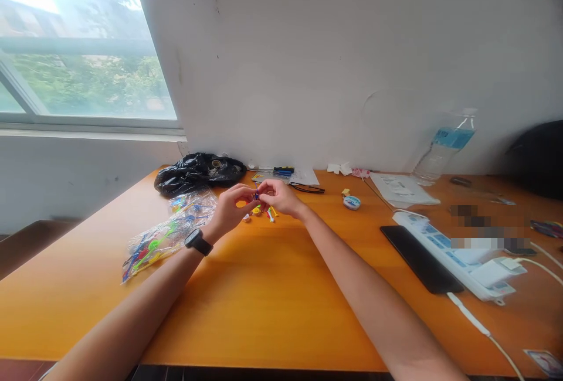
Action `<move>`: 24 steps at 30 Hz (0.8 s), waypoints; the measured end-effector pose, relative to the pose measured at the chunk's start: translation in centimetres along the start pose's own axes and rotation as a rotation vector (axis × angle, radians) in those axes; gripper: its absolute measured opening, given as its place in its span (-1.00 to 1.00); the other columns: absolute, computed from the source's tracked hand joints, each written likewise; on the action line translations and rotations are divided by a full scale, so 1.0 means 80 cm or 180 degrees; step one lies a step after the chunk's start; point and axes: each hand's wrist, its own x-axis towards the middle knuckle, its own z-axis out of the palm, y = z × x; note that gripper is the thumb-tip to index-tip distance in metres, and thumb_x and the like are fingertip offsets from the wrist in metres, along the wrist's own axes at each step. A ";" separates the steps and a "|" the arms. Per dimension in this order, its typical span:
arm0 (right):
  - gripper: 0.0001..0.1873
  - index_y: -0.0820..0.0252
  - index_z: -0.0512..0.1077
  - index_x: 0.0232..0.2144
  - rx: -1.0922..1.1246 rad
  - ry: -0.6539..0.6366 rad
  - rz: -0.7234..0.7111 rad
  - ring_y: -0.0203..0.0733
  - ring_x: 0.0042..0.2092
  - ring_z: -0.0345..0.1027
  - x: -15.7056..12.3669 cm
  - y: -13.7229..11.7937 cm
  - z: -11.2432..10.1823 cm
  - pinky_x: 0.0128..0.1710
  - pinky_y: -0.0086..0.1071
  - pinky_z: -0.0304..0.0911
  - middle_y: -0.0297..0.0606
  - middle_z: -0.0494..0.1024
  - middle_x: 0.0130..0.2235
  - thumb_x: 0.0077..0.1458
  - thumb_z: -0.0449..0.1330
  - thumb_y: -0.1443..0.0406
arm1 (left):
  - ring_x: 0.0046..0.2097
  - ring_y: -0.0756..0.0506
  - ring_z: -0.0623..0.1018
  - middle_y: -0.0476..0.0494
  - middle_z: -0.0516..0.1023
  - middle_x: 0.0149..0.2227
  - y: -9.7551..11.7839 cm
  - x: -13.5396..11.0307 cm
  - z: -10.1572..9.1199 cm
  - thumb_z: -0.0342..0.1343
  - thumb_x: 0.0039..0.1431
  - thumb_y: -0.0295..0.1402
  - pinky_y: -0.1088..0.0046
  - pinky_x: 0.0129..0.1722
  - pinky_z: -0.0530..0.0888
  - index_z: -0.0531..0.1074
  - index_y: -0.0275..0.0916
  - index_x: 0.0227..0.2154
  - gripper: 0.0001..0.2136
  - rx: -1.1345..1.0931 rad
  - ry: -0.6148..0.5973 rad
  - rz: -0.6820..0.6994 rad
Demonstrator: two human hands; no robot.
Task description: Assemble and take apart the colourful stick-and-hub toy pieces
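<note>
Both of my hands meet over the far middle of the orange table (264,287). My left hand (231,208), with a black watch on its wrist, and my right hand (278,195) pinch a small blue plastic piece (255,195) between their fingertips. Just below them on the table lie several small coloured plastic pieces (264,212), yellow, red and white. To the left lies a clear plastic bag (169,234) filled with more coloured pieces.
A black plastic bag (197,171) lies by the wall. On the right are a dark phone (420,258), a white power strip (457,255) with cables, papers (402,189) and a tilted water bottle (444,146). A small round object (351,202) lies mid-table.
</note>
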 end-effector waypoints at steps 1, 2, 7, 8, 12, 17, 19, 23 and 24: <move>-0.82 0.16 0.39 -0.28 -0.0031 0.0026 -0.0020 -0.27 -0.47 0.50 0.000 0.001 0.001 -0.52 -0.47 0.40 -0.36 0.57 -0.41 0.03 0.28 0.36 | -0.20 -0.13 0.65 -0.19 0.62 -0.17 0.000 -0.001 0.000 0.32 0.27 -0.16 0.33 -0.19 0.64 0.60 -0.19 -0.14 -0.76 -0.0013 -0.0019 -0.0039; -0.81 0.15 0.38 -0.28 -0.0060 0.0052 -0.0034 -0.28 -0.48 0.48 -0.001 0.001 0.001 -0.55 -0.49 0.37 -0.37 0.56 -0.41 0.02 0.28 0.37 | -0.19 -0.15 0.66 -0.19 0.64 -0.18 -0.001 -0.001 0.000 0.33 0.27 -0.15 0.31 -0.16 0.64 0.59 -0.20 -0.13 -0.75 -0.0040 -0.0039 -0.0084; -0.85 0.15 0.39 -0.29 0.0070 -0.0071 0.0011 -0.27 -0.50 0.45 -0.004 -0.002 0.001 -0.56 -0.46 0.35 -0.37 0.55 -0.44 0.03 0.25 0.31 | -0.16 -0.18 0.70 -0.20 0.69 -0.18 0.005 -0.001 0.000 0.31 0.28 -0.14 0.26 -0.10 0.66 0.57 -0.23 -0.11 -0.73 -0.0188 -0.0148 -0.0184; -0.84 0.16 0.39 -0.29 0.0132 -0.0093 0.0008 -0.26 -0.50 0.45 -0.004 -0.003 0.000 -0.55 -0.45 0.36 -0.37 0.55 -0.46 0.03 0.25 0.30 | -0.16 -0.18 0.70 -0.20 0.69 -0.18 0.007 -0.001 -0.001 0.31 0.29 -0.15 0.26 -0.10 0.66 0.56 -0.23 -0.11 -0.73 -0.0207 -0.0161 -0.0184; -0.78 0.15 0.39 -0.28 0.0204 -0.0045 -0.0020 -0.25 -0.49 0.47 -0.003 -0.002 0.000 -0.56 -0.47 0.36 -0.38 0.54 -0.48 -0.02 0.30 0.28 | -0.19 -0.15 0.69 -0.18 0.68 -0.21 0.009 -0.001 -0.003 0.32 0.28 -0.16 0.30 -0.13 0.65 0.54 -0.23 -0.13 -0.75 -0.0164 -0.0201 -0.0183; -0.79 0.12 0.35 -0.34 0.0150 -0.0110 0.0149 -0.30 -0.57 0.38 -0.004 0.002 0.004 -0.63 -0.51 0.25 -0.47 0.47 -0.56 -0.07 0.29 0.33 | -0.24 -0.12 0.67 -0.17 0.66 -0.24 0.011 -0.002 -0.002 0.33 0.26 -0.18 0.36 -0.21 0.64 0.52 -0.25 -0.21 -0.76 -0.0362 -0.0360 -0.0176; -0.81 0.11 0.30 -0.40 0.0039 -0.0154 0.0171 -0.33 -0.61 0.32 -0.004 0.004 0.005 -0.65 -0.52 0.21 -0.50 0.42 -0.60 -0.06 0.27 0.33 | -0.26 -0.10 0.66 -0.16 0.65 -0.25 0.016 -0.003 -0.001 0.31 0.28 -0.20 0.39 -0.23 0.62 0.52 -0.25 -0.22 -0.79 -0.0399 -0.0529 -0.0146; -0.87 0.12 0.28 -0.44 -0.0652 0.0051 0.0400 -0.35 -0.60 0.31 -0.002 0.010 -0.004 -0.62 -0.53 0.17 -0.46 0.44 -0.59 0.03 0.20 0.32 | -0.30 -0.08 0.62 -0.14 0.64 -0.29 0.024 -0.003 -0.003 0.27 0.30 -0.23 0.42 -0.28 0.58 0.54 -0.24 -0.24 -0.82 -0.0314 -0.0717 -0.0124; -0.90 0.13 0.30 -0.43 -0.0875 0.0155 0.0535 -0.35 -0.60 0.32 -0.001 0.013 -0.010 -0.61 -0.53 0.18 -0.45 0.46 -0.58 0.05 0.19 0.32 | -0.32 -0.07 0.61 -0.13 0.63 -0.32 0.024 -0.003 -0.003 0.28 0.28 -0.23 0.42 -0.29 0.57 0.53 -0.24 -0.28 -0.83 -0.0236 -0.0710 -0.0117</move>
